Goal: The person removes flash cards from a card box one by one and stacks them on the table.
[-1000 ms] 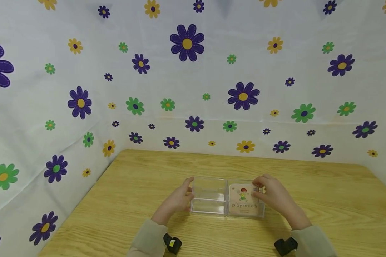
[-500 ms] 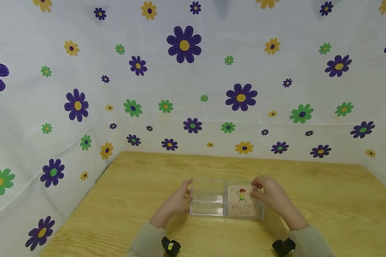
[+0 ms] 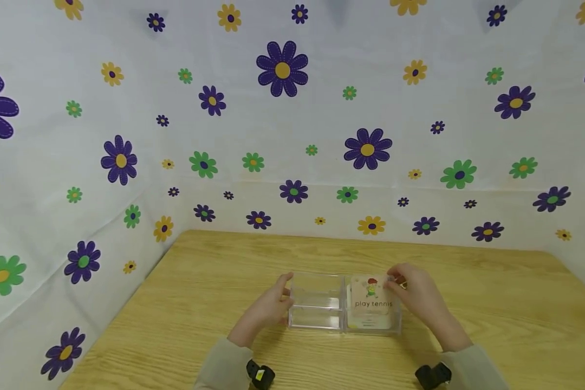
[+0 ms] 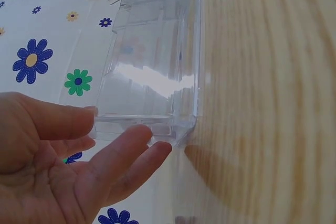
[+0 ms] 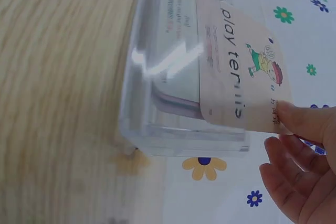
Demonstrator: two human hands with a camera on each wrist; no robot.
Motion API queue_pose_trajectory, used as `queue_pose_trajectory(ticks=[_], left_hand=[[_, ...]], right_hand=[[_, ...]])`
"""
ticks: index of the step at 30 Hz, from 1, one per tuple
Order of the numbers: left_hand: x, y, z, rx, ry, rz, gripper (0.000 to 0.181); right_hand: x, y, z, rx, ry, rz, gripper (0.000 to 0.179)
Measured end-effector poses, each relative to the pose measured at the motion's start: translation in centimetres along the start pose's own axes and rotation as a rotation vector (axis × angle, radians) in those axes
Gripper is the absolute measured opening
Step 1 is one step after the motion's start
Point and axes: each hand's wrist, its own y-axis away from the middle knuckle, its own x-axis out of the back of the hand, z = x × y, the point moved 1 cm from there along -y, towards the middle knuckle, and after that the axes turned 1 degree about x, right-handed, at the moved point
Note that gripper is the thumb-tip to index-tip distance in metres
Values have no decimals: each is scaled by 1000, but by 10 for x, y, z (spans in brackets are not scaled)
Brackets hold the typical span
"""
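A clear plastic card box point(image 3: 317, 317) with two compartments lies on the wooden table. My left hand point(image 3: 265, 306) holds its left end; the left wrist view shows thumb and fingers point(image 4: 113, 156) at that end wall. The left compartment looks see-through, with no cards visible in it. A stack of cards point(image 3: 368, 322) sits in the right compartment. My right hand point(image 3: 416, 290) pinches the upper right corner of a pinkish "play tennis" card point(image 3: 370, 303) between thumb and finger. In the right wrist view that card point(image 5: 236, 72) rises partly out of the box, above the other cards point(image 5: 178, 51).
The wood-grain table point(image 3: 214, 271) runs back to a white cloth point(image 3: 317, 114) printed with flowers, which also hangs at the sides. Black wrist cameras point(image 3: 260, 374) are strapped to both wrists below beige sleeves point(image 3: 224, 365).
The "play tennis" card has risen and shifted away from the stack in my right hand, uncovering a whitish card beneath. My left hand stays at the box's left end.
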Motion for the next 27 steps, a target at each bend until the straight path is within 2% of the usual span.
queue_pose_trajectory(ticks=[6,11,19,23,27], left_hand=[[-1,0,2,9,-8,6,54],[-1,-1,4,8,-13,13,54],[0,2,7,6,-6,8,55],[-1,2,5,3,-11,9,55],[-1,3,5,4,-15,13,55]], right_hand=[[10,2,-2,37,-77,118,6],[20,1,-7,59,-99,175,8],[32,3,-16,107,-45,282,10],[36,6,-15,104,-27,299,12],[42,6,-11,72,-55,283,14]])
